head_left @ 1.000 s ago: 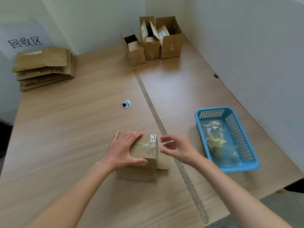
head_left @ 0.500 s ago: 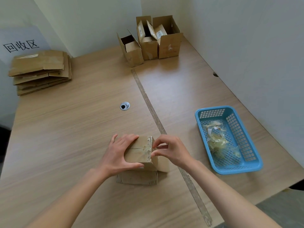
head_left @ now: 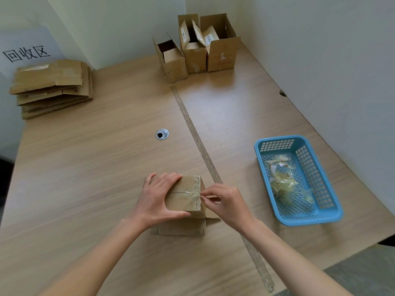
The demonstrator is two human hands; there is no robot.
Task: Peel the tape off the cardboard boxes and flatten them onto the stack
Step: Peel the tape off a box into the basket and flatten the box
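A small cardboard box (head_left: 183, 199) stands on the wooden table (head_left: 85, 167) near its front edge. Clear tape (head_left: 193, 194) runs across the box's top seam and down its right edge. My left hand (head_left: 158, 199) grips the box from the left, thumb on the near face and fingers over the top. My right hand (head_left: 226, 201) pinches the tape at the right edge of the box top with fingertips. A stack of flattened boxes (head_left: 51, 86) lies at the far left corner. Three open boxes (head_left: 196, 50) stand at the back.
A blue plastic basket (head_left: 333, 212) holding crumpled peeled tape sits to the right of the box. A round cable hole (head_left: 161, 133) lies mid-table, and a seam strip (head_left: 198, 144) runs from back to front. White walls close in at the back and right.
My right hand moved in from beside the box and closed its fingertips on the tape at the top right edge. My left hand stayed on the box.
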